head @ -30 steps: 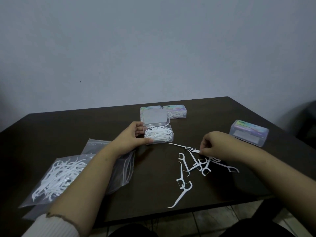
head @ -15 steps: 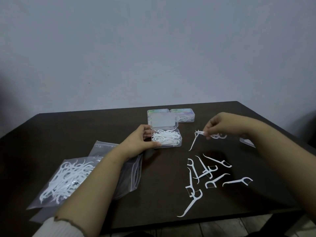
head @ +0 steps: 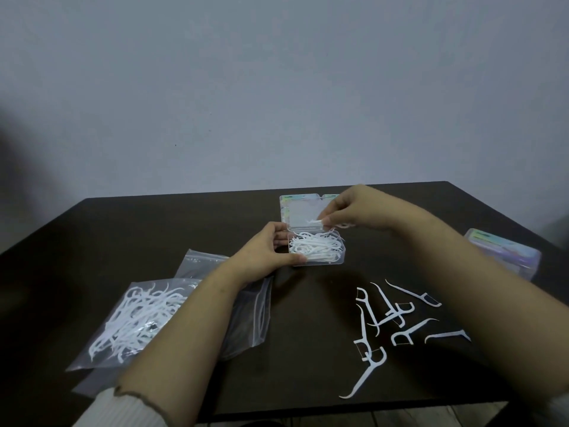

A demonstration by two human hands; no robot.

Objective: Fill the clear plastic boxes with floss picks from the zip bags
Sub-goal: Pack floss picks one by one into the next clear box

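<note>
Dark brown table (head: 308,318) against a plain grey wall (head: 277,87). Head view only.

Open clear box (head: 317,252) sits near table centre, lid (head: 303,212) hinged up at the far side. Base holds a loose heap of white floss picks. Lid carries an iridescent label strip along its edge; the print is too small and blurred to read.

Left hand (head: 271,251) grips the box's left side, thumb along the near corner, fingers curled round the far-left edge.

Right hand (head: 351,211) is above the open box, in front of the lid, fingertips pinching a small bunch of floss picks (head: 317,222). The bunch hangs just over the heap, apart from it as far as can be told.

Loose floss picks (head: 388,318) lie scattered on the table to the right of the box, near the front edge, partly under the right forearm.

Zip bag with picks (head: 138,318) lies flat at front left, under the left forearm. A second zip bag (head: 246,303) overlaps beside it; its contents are unclear.

Closed box (head: 505,254) with an iridescent label sits at the right, behind the right forearm; text not legible. Another box (head: 331,196) shows just behind the open lid, mostly hidden by the right hand.

White ribbed sleeve cuff (head: 123,408) at the left wrist.
</note>
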